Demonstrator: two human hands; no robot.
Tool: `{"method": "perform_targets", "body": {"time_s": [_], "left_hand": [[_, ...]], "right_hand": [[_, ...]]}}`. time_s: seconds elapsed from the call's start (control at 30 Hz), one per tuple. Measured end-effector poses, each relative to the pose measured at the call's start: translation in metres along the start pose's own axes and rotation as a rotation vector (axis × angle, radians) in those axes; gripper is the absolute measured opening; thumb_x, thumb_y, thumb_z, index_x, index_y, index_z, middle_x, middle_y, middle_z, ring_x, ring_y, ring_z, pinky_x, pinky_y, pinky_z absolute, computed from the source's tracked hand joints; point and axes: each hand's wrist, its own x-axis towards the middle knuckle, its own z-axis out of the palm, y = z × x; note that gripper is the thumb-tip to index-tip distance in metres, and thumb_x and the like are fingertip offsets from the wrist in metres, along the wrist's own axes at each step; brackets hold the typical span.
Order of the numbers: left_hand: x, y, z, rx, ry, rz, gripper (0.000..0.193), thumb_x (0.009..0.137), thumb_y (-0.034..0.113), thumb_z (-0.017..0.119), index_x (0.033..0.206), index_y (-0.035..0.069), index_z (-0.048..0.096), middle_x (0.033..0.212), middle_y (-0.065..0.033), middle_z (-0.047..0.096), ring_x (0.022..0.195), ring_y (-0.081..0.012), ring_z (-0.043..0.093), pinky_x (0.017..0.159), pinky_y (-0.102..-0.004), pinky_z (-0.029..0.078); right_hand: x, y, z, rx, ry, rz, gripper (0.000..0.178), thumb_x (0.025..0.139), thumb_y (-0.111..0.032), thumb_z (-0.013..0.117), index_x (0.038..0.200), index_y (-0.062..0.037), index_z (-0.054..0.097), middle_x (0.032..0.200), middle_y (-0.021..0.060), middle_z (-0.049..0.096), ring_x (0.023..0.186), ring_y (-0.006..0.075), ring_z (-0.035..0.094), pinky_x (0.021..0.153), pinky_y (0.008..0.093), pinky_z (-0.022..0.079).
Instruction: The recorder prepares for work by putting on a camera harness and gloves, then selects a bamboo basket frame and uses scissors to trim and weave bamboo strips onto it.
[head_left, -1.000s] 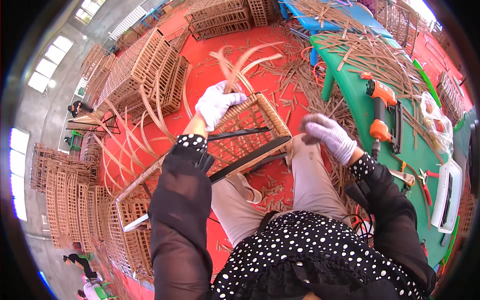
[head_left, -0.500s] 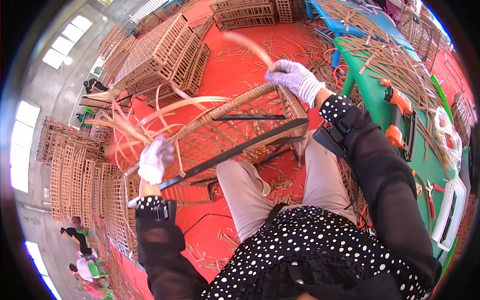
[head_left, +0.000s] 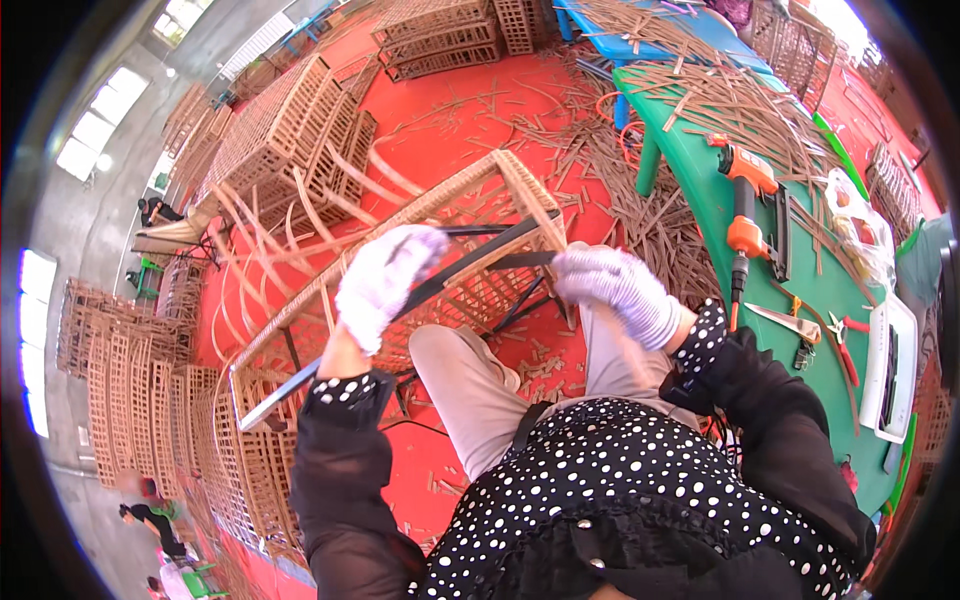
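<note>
A woven rattan frame (head_left: 385, 222) with black metal bars leans across my lap, its upper edge wrapped with tan strips. Loose ends of rattan strips (head_left: 275, 235) stick out along its far left side. My left hand (head_left: 385, 282), in a white glove, is closed over the frame beside the black bar; what its fingers grip is hidden. At the frame's right corner, my right hand (head_left: 618, 295), in a striped glove, is curled shut. A blurred tan rattan strip (head_left: 632, 350) runs down from under it, over my knee.
On the green table (head_left: 690, 200) at right lie an orange-and-black power tool (head_left: 748, 195), scissors (head_left: 785, 322), red-handled pliers (head_left: 842, 345), a white tray (head_left: 888, 370) and many cut strips. Stacked rattan frames (head_left: 270, 130) stand at far left. Strip scraps (head_left: 655, 235) litter the red floor.
My right hand has come down from the frame's upper corner toward my knee, the strip swinging down with it. My left hand has moved right and up along the frame. The view has shifted.
</note>
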Motion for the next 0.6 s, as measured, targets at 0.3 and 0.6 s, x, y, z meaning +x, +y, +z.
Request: {"method": "perform_targets", "body": {"time_s": [0.3, 0.6], "left_hand": [[0.080, 0.004, 0.084, 0.371, -0.087, -0.069, 0.036, 0.075, 0.035, 0.062, 0.082, 0.000, 0.059, 0.062, -0.0057, 0.051, 0.060, -0.0142, 0.046, 0.060, -0.0289, 0.039], [0.070, 0.008, 0.095, -0.241, -0.306, 0.067, 0.021, 0.080, 0.022, 0.061, 0.087, 0.002, 0.059, 0.080, -0.0052, 0.059, 0.075, -0.0119, 0.052, 0.070, -0.0252, 0.040]], "right_hand": [[-0.049, 0.009, -0.002, 0.458, -0.137, -0.092, 0.020, 0.074, 0.000, 0.056, 0.094, -0.0034, 0.057, 0.103, 0.0125, 0.056, 0.094, 0.0297, 0.055, 0.079, 0.0353, 0.045], [-0.013, -0.005, -0.006, 0.161, 0.271, -0.208, 0.014, 0.071, 0.000, 0.053, 0.081, -0.0084, 0.057, 0.091, 0.0079, 0.060, 0.082, 0.0260, 0.058, 0.069, 0.0333, 0.048]]}}
